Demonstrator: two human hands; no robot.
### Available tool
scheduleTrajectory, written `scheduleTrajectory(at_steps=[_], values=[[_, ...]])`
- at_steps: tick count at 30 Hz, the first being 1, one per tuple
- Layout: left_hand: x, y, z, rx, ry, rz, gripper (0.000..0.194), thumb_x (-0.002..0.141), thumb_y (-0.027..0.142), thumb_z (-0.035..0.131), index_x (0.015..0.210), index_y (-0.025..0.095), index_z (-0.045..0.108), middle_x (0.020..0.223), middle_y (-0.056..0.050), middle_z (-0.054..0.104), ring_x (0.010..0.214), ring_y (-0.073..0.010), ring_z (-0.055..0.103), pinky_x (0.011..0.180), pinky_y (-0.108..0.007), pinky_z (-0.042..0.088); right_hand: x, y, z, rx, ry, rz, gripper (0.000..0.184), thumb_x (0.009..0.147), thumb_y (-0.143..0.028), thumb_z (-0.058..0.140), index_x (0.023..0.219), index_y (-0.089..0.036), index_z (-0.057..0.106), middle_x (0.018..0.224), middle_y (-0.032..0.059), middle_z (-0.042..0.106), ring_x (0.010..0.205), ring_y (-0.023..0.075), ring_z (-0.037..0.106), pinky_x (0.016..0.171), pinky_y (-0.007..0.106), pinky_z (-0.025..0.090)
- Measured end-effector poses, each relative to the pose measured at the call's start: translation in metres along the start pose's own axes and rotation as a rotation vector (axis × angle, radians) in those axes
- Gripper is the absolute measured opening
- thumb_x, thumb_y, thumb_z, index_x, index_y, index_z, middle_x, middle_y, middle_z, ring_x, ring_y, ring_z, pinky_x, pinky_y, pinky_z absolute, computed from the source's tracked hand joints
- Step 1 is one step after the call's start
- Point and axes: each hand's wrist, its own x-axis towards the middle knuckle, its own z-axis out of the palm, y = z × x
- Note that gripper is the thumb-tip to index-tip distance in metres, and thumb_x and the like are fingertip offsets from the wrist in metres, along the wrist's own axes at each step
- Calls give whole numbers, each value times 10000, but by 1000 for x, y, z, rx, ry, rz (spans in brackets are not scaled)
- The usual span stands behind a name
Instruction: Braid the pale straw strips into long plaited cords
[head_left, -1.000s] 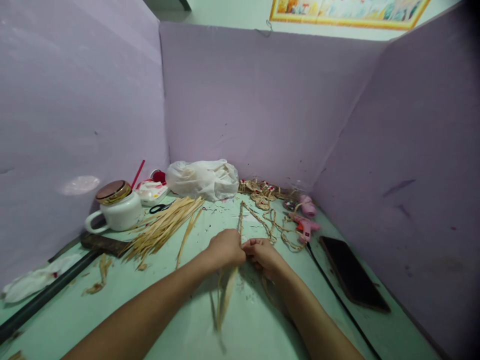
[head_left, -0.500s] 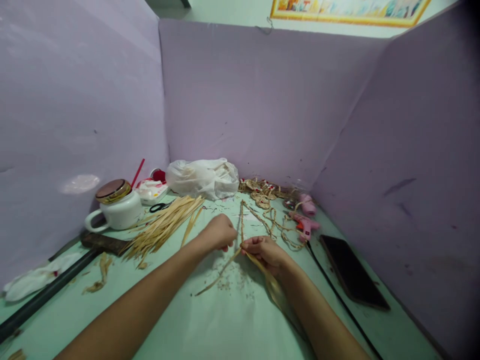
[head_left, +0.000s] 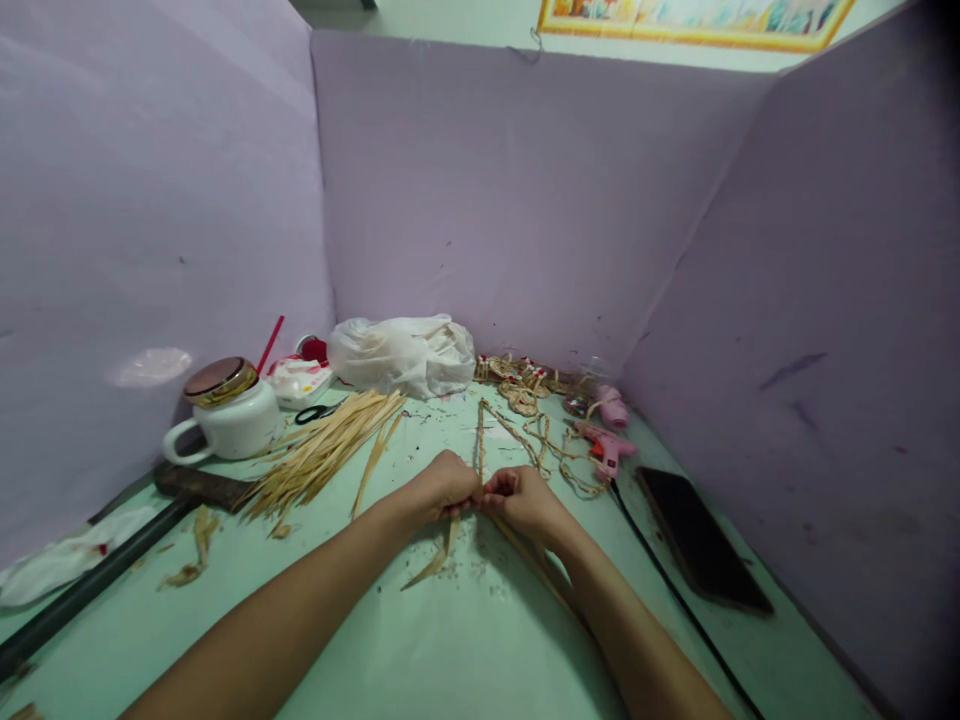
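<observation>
My left hand (head_left: 448, 484) and my right hand (head_left: 523, 500) meet at the near end of a thin braided straw cord (head_left: 481, 430). Both are closed in a pinch there, the fingertips almost touching. From under my left hand a loose straw strand (head_left: 429, 568) hangs down toward me. Another strand (head_left: 536, 560) runs from my right hand along the inside of the right forearm. Beyond the hands the cord goes straight away, bends sharply and trails right in loose loops (head_left: 544, 440). The pinched spot itself is partly hidden by the fingers.
To the left lie a straw bundle (head_left: 330, 450), black-handled scissors (head_left: 315, 412), a hammer (head_left: 199, 487) and a lidded white mug (head_left: 244, 425). A white plastic bag (head_left: 405, 355) and woven straw pieces (head_left: 521, 385) sit behind. At right are a pink glue gun (head_left: 609, 447), its cable and a phone (head_left: 703, 535).
My left hand has moved right and closed on the straw beside my right hand. The left strand's free end has shifted slightly right. My right hand stays at the cord's end.
</observation>
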Motion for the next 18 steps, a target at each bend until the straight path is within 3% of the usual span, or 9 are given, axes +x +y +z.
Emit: scheduleTrajectory(at_steps=[3, 6, 9, 12, 15, 18], values=[[-2, 2, 4, 3, 75, -36, 110, 497, 100, 561, 468, 128, 459, 313, 53, 316, 323, -64, 311, 337, -192, 192, -7, -8, 1, -323, 156, -58, 68, 552, -149, 568, 550, -141, 635, 490, 27, 571, 481, 99, 436, 462, 210, 262], [-3, 3, 5, -36, 57, -49, 124, 502, 107, 544, 440, 135, 440, 306, 47, 316, 310, -59, 287, 334, -198, 181, -15, -17, 0, -460, 217, -37, 108, 573, -156, 557, 557, -150, 664, 502, 55, 597, 483, 110, 454, 465, 222, 251], [-4, 3, 5, -114, 33, -52, 140, 513, 114, 545, 430, 131, 433, 324, 36, 353, 309, -50, 294, 340, -190, 198, -21, -24, 1, -493, 160, -8, 122, 587, -191, 561, 547, -140, 664, 488, 62, 592, 456, 104, 434, 451, 224, 231], [-7, 4, 2, -155, -3, -53, 147, 524, 148, 552, 431, 128, 440, 337, 29, 376, 311, -48, 310, 342, -183, 210, -26, -27, 8, -525, 131, -87, 126, 599, -188, 559, 544, -140, 662, 498, 62, 599, 442, 94, 413, 449, 229, 208], [-8, 3, -4, -91, -61, -38, 168, 505, 172, 562, 407, 132, 431, 316, 36, 354, 300, -46, 299, 334, -180, 194, -28, -27, 14, -556, 150, -147, 123, 600, -144, 549, 556, -145, 664, 530, 66, 618, 446, 91, 413, 462, 235, 211], [-5, -1, -11, 24, -103, -7, 156, 488, 195, 567, 409, 135, 446, 303, 43, 340, 286, -47, 277, 323, -185, 178, -25, -24, 8, -502, 61, -116, 92, 590, -171, 581, 520, -148, 637, 488, 35, 587, 446, 87, 417, 453, 223, 222]])
